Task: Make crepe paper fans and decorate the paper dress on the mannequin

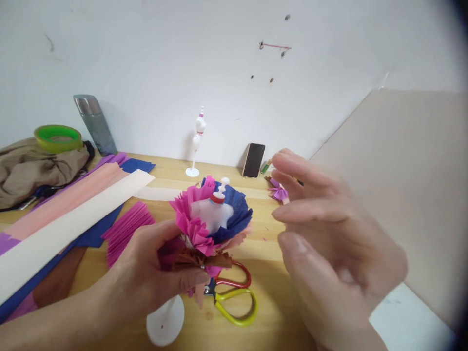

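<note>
My left hand (164, 263) is closed round a small white mannequin (212, 214) wrapped in ruffled paper. Pink crepe paper (199, 234) covers one side of it and dark blue paper (236, 209) the other, with brown pleats at the waist. Its round white base (165, 319) shows below my wrist, tilted. To the right, my right hand (325, 239) is raised with fingers apart and nothing visible between them, clear of the mannequin. Scissors (237, 306) with one red and one yellow handle lie on the table under the mannequin, their blades hidden.
Crepe paper strips (84, 222) spread over the left side, beside a pleated magenta piece (127, 229). Behind are a second mannequin (197, 139), a phone (254, 161) against the wall, a bottle (95, 124) and a green tape roll (58, 139) on brown cloth (22, 168). A purple paper piece (278, 191) lies near my right fingers.
</note>
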A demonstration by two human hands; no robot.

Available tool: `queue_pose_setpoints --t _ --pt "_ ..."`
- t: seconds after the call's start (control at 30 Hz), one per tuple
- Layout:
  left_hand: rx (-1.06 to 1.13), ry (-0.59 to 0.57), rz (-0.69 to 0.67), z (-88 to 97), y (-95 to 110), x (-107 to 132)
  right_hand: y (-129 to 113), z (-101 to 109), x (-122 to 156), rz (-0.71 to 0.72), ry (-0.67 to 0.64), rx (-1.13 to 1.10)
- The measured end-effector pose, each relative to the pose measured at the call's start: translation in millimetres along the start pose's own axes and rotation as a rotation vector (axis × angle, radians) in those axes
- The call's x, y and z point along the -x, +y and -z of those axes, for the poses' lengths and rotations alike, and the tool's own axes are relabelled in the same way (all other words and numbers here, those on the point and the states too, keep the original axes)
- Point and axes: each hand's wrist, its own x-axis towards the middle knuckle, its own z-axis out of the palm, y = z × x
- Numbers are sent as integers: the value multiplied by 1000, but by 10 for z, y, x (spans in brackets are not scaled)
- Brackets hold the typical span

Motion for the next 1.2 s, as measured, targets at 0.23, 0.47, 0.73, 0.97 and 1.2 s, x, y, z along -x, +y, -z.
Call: queue_pose_setpoints --t 0.23,0.47,0.73,0.97,1.2 --pt "73 38 -28 101 26 -39 100 -93 -13 -63 41 -105" --pt "147 -72 -69 179 88 -112 337 -221 -38 -186 37 -278" --pt "102 171 -105 112 180 -70 545 -283 -66 -542 -737 -351" --pt "54 240 -127 115 190 -83 550 -390 69 -568 -1077 -362" --pt "174 44 -135 323 51 -191 594 -383 -21 -619 -975 -354"
